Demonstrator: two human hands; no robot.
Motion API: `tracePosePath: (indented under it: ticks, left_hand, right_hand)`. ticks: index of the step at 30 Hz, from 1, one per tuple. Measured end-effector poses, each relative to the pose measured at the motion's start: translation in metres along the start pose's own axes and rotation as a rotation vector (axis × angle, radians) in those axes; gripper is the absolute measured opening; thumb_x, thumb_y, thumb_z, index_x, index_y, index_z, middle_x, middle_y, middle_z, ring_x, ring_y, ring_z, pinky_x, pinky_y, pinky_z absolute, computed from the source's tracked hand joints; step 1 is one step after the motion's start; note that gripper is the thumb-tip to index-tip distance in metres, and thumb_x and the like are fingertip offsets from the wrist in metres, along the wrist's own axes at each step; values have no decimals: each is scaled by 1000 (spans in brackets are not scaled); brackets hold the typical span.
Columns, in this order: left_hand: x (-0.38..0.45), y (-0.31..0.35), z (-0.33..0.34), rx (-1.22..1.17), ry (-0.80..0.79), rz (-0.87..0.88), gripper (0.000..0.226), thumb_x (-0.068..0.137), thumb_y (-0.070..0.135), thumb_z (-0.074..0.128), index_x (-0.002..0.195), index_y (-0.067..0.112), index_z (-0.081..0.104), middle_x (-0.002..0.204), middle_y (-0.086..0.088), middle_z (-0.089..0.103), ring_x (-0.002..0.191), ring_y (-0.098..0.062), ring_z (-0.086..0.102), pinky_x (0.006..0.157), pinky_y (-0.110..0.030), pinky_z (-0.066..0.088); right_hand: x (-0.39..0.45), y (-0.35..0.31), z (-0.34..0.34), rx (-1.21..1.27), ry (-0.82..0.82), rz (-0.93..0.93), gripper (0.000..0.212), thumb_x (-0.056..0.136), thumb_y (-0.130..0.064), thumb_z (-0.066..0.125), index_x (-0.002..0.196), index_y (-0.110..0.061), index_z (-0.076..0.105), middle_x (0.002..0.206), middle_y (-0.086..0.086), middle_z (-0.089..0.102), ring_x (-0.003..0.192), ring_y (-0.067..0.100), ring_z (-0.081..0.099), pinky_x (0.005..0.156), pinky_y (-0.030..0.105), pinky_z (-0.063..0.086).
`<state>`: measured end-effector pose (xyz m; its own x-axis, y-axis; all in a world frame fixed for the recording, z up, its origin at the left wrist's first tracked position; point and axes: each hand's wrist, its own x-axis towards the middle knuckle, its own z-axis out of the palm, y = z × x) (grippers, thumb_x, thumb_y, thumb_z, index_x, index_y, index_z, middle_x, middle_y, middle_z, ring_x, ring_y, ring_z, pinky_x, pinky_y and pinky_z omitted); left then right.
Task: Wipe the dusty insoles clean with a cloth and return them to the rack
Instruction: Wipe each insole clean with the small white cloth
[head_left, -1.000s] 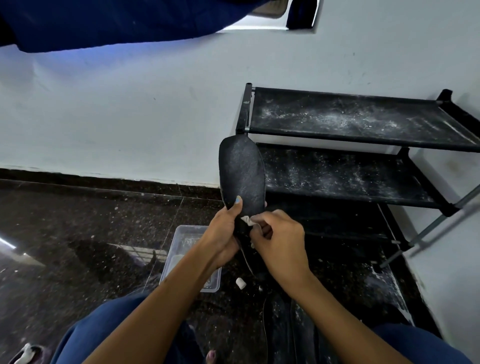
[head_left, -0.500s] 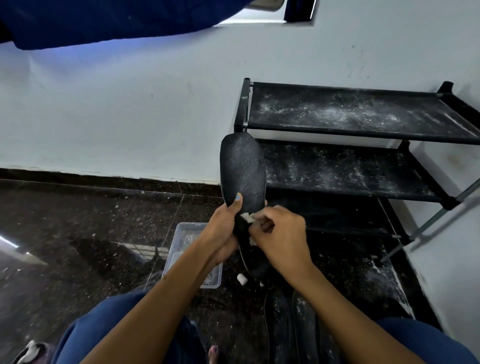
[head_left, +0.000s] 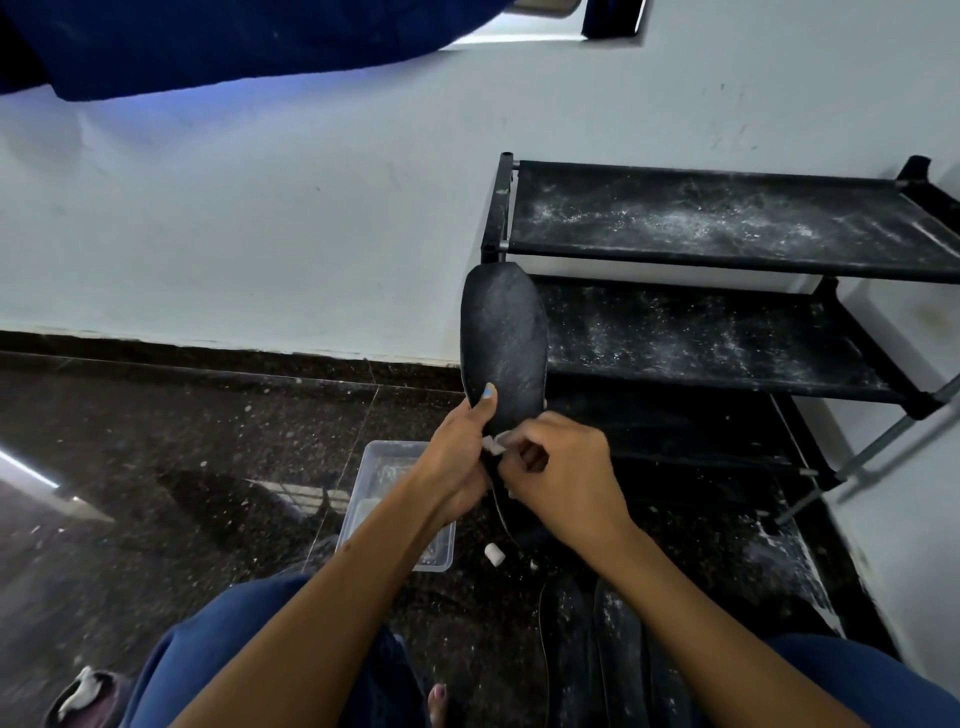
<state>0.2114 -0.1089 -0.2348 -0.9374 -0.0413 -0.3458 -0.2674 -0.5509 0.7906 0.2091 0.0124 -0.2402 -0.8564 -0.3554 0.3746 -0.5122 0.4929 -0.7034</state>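
Note:
A black insole (head_left: 505, 340) stands upright in front of me, its toe end up, with faint grey dust on its face. My left hand (head_left: 456, 457) grips its lower part, thumb pressed on the front. My right hand (head_left: 563, 480) pinches a small white cloth (head_left: 493, 442) against the insole's lower edge. The black rack (head_left: 727, 260) stands to the right against the wall, its shelves speckled with white dust. More dark insoles (head_left: 592, 639) lie on the floor between my knees.
A clear plastic tub (head_left: 387, 457) sits on the dark speckled floor just under my left wrist. A small white scrap (head_left: 494, 554) lies beside it. White powder streaks the floor at the rack's foot (head_left: 784, 551). A dark cloth bundle (head_left: 78, 691) lies at the lower left.
The hands and insole stay almost in place; my right hand with the cloth has shifted slightly on the insole's lower part. The camera has tilted a little.

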Motion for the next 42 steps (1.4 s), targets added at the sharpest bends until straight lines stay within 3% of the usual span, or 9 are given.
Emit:
tracePosePath:
  ticks: [3, 7, 11, 16, 21, 30, 34, 39, 42]
  left_hand:
    - [0, 1, 1, -9, -19, -13, 43, 102, 32, 34, 130, 3, 51, 121, -18, 64, 110, -30, 63, 94, -42, 51]
    - [2, 0, 0, 18, 31, 25, 44, 102, 31, 35, 130, 2, 50, 123, -19, 63, 113, -30, 61, 93, -37, 51]
    - [0, 1, 0, 14, -7, 19, 45, 102, 33, 31, 130, 2, 51, 123, -17, 63, 110, -29, 61, 93, -40, 50]
    - [2, 0, 0, 11, 22, 41, 43, 102, 30, 32, 126, 1, 53, 120, -17, 64, 104, -26, 64, 92, -36, 51]
    - [1, 2, -2, 39, 20, 35, 47, 103, 33, 30, 129, 1, 51, 123, -17, 63, 109, -28, 62, 96, -39, 49]
    - [-1, 1, -2, 15, -29, 21, 40, 103, 28, 33, 130, 4, 50, 124, -20, 62, 110, -32, 62, 95, -41, 51]
    - [2, -1, -3, 28, 25, 66, 40, 103, 26, 33, 133, 4, 48, 126, -20, 60, 108, -28, 62, 93, -35, 52]
    - [2, 0, -3, 10, 21, 82, 42, 103, 29, 30, 134, 4, 46, 124, -18, 61, 101, -25, 65, 91, -38, 53]
    - [3, -1, -3, 5, 62, 93, 41, 103, 28, 32, 133, 5, 48, 124, -18, 62, 107, -29, 63, 95, -41, 51]
  right_hand:
    - [4, 4, -3, 19, 140, 103, 15, 76, -5, 66, 86, -14, 73, 79, -2, 66, 63, 6, 62, 64, 29, 55]
    - [-3, -1, 3, 14, -48, 18, 14, 73, -8, 68, 83, -16, 74, 77, -2, 66, 62, 7, 61, 62, 28, 54]
    - [3, 6, -1, 12, 88, 119, 14, 75, -8, 66, 84, -16, 74, 78, -3, 66, 64, 5, 61, 64, 24, 54]
    - [-1, 2, 0, 10, -92, 37, 16, 72, -5, 69, 83, -16, 74, 78, -3, 66, 62, 3, 60, 62, 17, 51]
    - [4, 9, -4, 43, 13, 92, 16, 72, -3, 68, 83, -14, 73, 76, -3, 66, 60, 3, 61, 60, 13, 51]
    - [4, 7, -2, 62, 70, 56, 16, 75, -4, 68, 86, -14, 74, 78, -4, 67, 63, 4, 62, 67, 17, 53]
    - [-2, 1, 0, 29, -104, -14, 16, 72, -7, 68, 85, -16, 75, 78, -4, 66, 61, 6, 61, 63, 26, 55]
    - [2, 7, -4, -40, 32, 98, 16, 76, -9, 66, 87, -17, 74, 80, -3, 67, 63, 7, 63, 64, 30, 56]
    - [-4, -1, -2, 27, -150, 44, 13, 74, -10, 68, 84, -16, 74, 79, -1, 67, 63, 8, 63, 65, 30, 55]
